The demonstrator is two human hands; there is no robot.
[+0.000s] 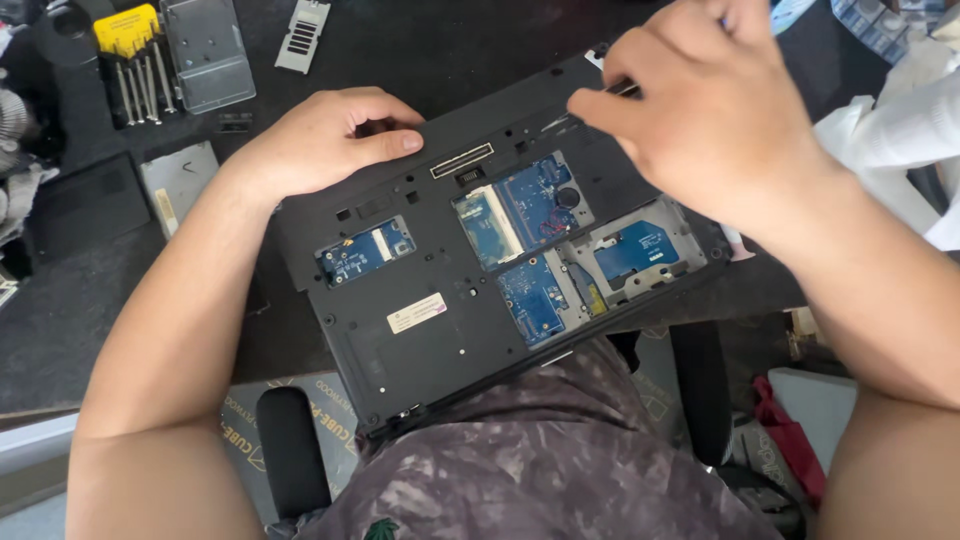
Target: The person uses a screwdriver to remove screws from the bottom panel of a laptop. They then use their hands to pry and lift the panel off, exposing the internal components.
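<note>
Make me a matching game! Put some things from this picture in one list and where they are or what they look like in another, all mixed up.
Things:
1. left hand
2. right hand
3. screwdriver set
4. white sticker

Places or looks:
A. yellow holder, top left of the desk
B. pinching a thin tool at the laptop's far edge
C. pressing flat on the laptop's left rear corner
D. stuck on the black laptop base

Pairs: 1-C, 2-B, 3-A, 4-D

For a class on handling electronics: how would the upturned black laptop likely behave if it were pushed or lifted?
The laptop probably stays stiff, being a flat rigid shell. Its near edge overhangs the table, so a push could tip it. Exposed blue boards look fragile. The left hand steadies it.
</note>
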